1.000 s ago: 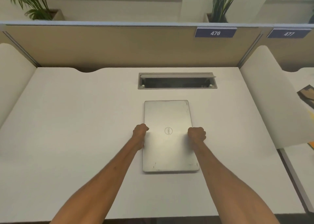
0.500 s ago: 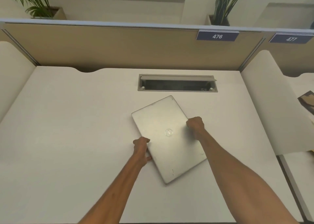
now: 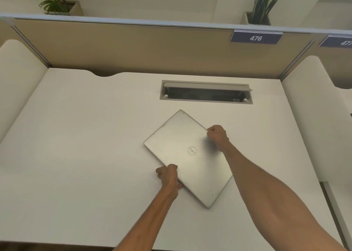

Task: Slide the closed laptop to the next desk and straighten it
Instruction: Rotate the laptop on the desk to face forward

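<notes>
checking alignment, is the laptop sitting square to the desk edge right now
No, the closed laptop lies turned diagonally on the desk, one corner pointing toward the cable slot.

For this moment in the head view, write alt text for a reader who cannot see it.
Two bare hands grip a closed silver laptop lying skewed on a white desk: the left hand at its near-left edge, the right hand at its far-right edge. Behind it sits an open cable tray and a partition sign reading 476.

My left grip [image 3: 168, 175] and right grip [image 3: 217, 136] clasp the closed laptop [image 3: 187, 156], lying skewed on the tabletop [image 3: 85, 136], far corner toward eleven o'clock.
</notes>
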The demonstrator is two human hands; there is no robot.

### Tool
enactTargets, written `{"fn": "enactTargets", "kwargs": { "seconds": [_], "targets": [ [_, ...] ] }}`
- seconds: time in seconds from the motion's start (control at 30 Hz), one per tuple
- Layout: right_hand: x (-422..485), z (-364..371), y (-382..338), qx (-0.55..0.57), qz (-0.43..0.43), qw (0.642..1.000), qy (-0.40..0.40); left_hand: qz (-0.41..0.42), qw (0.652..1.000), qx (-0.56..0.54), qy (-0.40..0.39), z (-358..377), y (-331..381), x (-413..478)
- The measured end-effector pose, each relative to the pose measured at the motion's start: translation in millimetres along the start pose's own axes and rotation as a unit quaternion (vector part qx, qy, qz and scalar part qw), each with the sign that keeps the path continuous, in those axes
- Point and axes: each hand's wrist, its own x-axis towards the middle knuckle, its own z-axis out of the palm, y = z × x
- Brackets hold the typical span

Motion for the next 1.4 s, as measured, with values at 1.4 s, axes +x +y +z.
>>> {"fn": "enactTargets", "kwargs": {
  "seconds": [1.4],
  "targets": [
    [-77.9,43.9,97.8,0.313,0.362,0.85,0.222,0.223,0.815,0.53,-0.067,18.3,165.4,39.5]
  ]
}}
